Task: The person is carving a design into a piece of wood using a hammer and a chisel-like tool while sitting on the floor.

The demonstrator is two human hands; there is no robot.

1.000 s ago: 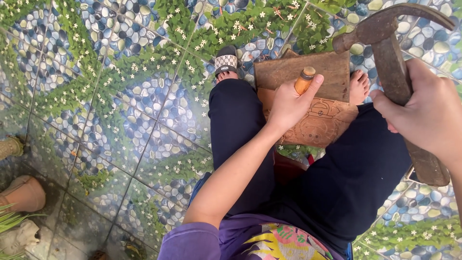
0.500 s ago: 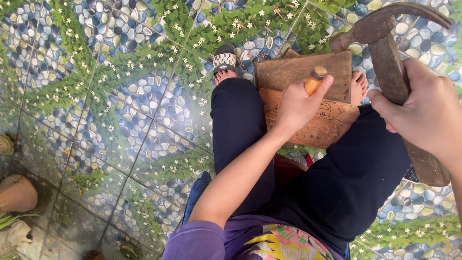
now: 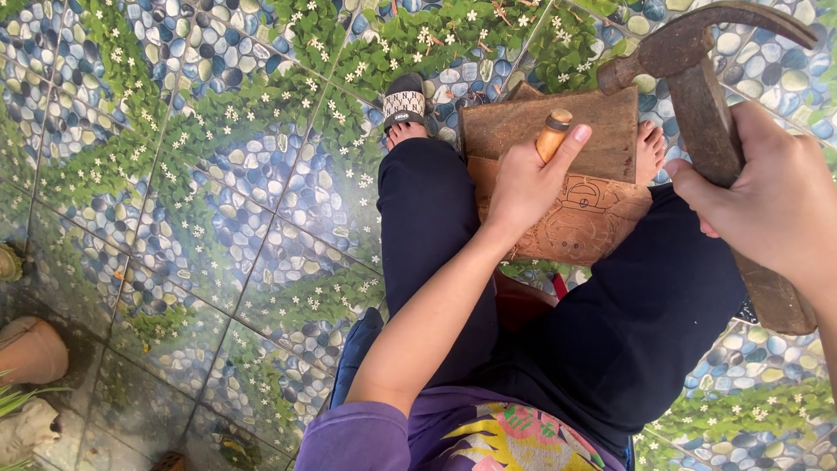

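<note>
The left hand (image 3: 523, 187) is clenched round a wooden-handled chisel (image 3: 553, 133), its tip hidden against the carved wooden panel (image 3: 580, 222) lying across the lap between the knees; a plainer board (image 3: 549, 126) rests at its far edge. The right hand (image 3: 772, 205) grasps a rusty claw hammer (image 3: 697, 96), raised. Best to hold the chisel steady, strike squarely on its butt, thumb well clear

A wooden board (image 3: 558, 131) rests between the knees, a chisel (image 3: 553, 135) upon it; the hammer (image 3: 706, 113) is right of both.
</note>
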